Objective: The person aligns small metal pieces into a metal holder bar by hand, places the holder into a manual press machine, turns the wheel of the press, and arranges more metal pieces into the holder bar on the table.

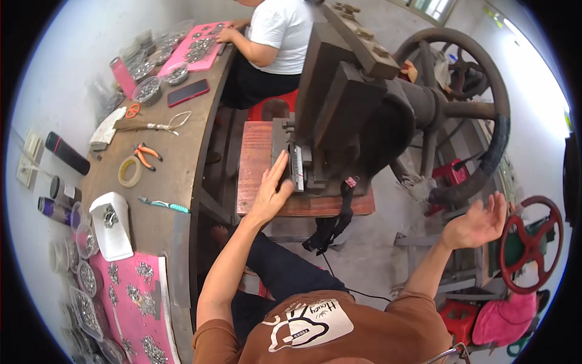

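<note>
A heavy dark metal press (pixel 345 103) stands on a reddish wooden board (pixel 256 161) in front of me. My left hand (pixel 271 193) reaches to its bed with the fingers stretched out. The fingertips lie beside a pale metal strip with markings (pixel 297 167), at the left edge of the tooling; whether they touch it I cannot tell. My right hand (pixel 476 225) is raised, palm up, with loosely spread fingers and nothing in it. It is below and just right of the lower rim of the press's big handwheel (pixel 502 145), apart from it.
On the left bench (pixel 170 227) lie orange-handled pliers (pixel 145 155), a tape roll (pixel 130 171), a toothbrush (pixel 165 205), a phone (pixel 188 92) and a white tray (pixel 115 239). Tubs of small metal parts line the wall. A person in white (pixel 273 30) sits ahead. A red handwheel (pixel 531 242) stands right.
</note>
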The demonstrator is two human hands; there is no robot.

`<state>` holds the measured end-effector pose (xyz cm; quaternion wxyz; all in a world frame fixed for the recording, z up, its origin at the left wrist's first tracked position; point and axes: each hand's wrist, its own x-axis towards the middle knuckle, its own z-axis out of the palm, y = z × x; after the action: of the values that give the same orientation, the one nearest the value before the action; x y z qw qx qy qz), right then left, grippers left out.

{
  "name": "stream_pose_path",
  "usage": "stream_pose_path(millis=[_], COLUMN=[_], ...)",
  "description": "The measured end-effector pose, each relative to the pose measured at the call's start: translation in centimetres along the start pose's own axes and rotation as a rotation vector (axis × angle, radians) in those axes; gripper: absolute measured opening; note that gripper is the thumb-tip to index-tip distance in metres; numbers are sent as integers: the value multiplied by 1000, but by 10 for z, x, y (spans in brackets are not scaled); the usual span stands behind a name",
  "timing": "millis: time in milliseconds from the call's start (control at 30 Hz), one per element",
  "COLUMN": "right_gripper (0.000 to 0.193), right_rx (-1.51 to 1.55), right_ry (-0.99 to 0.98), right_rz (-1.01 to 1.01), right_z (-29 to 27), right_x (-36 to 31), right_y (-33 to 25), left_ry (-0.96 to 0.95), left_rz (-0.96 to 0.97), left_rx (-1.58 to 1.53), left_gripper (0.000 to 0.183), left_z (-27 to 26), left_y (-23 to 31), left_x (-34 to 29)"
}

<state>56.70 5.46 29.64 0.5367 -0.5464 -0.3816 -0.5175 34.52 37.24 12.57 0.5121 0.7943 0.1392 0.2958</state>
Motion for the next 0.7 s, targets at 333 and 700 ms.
stream_pose_path(millis=[333,700], right_gripper=[16,36], right_rx=[64,14], right_ry=[-252,-815], right_rz=[636,645], right_z=[2,58], right_x=[-8,184], right_y=[31,47], left_ry=[-21,-65], left_rz=[21,42], left_rx=[275,390], left_gripper=[116,118], left_z=[14,18], left_y=[12,8], left_x=[2,33])
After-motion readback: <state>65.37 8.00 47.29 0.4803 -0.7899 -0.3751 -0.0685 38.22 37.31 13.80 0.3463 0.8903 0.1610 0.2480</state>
